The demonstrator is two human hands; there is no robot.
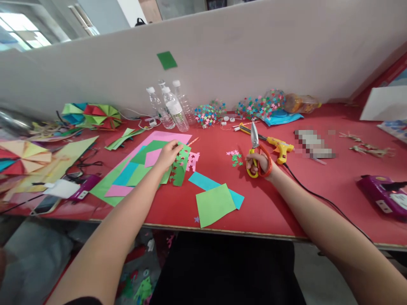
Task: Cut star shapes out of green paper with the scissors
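Observation:
My left hand [170, 153] pinches the top edge of a dark green paper sheet [180, 171] with star-shaped cutouts. A pink sheet with similar cutouts [192, 161] lies just right of it. In my right hand [259, 163] are scissors [254, 140] with yellow and red handles, their blades pointing up and away from me. Small pink stars [233, 152] and green stars [237, 159] lie left of the scissors. Nearer to me, a light green sheet [216, 205] overlaps a blue strip [203, 182]. Coloured sheets [127, 171] are layered to the left of my left hand.
Several plastic bottles [176, 110] stand by the wall, beside star-covered balls [206, 115]. A yellow glue gun [280, 148] with a black cord lies behind my right hand. Purple power strips [383, 197] sit at both sides. Folded paper fans [101, 115] are at the back left.

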